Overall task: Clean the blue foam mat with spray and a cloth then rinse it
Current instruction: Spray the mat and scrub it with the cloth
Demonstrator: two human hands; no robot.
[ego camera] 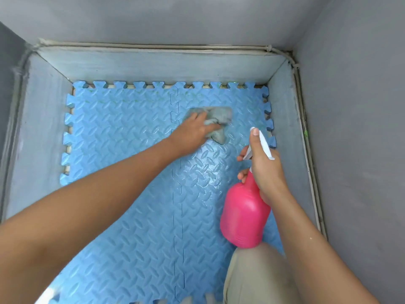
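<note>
The blue foam mat [122,132], made of interlocking tiles with a ridged pattern, covers the floor of a narrow grey-walled space. Its right half looks wet and shiny. My left hand [194,133] presses a crumpled grey cloth [219,119] flat on the mat's far right part. My right hand [264,166] holds a pink spray bottle [244,213] with a white trigger head by its neck, above the mat's right edge, nozzle pointing away toward the cloth.
Grey walls [355,128] close in on the left, far and right sides, with a raised skirting [153,66] around the mat. A pipe or cable [306,137] runs along the wall base. My knee in beige trousers [254,277] rests at the lower right.
</note>
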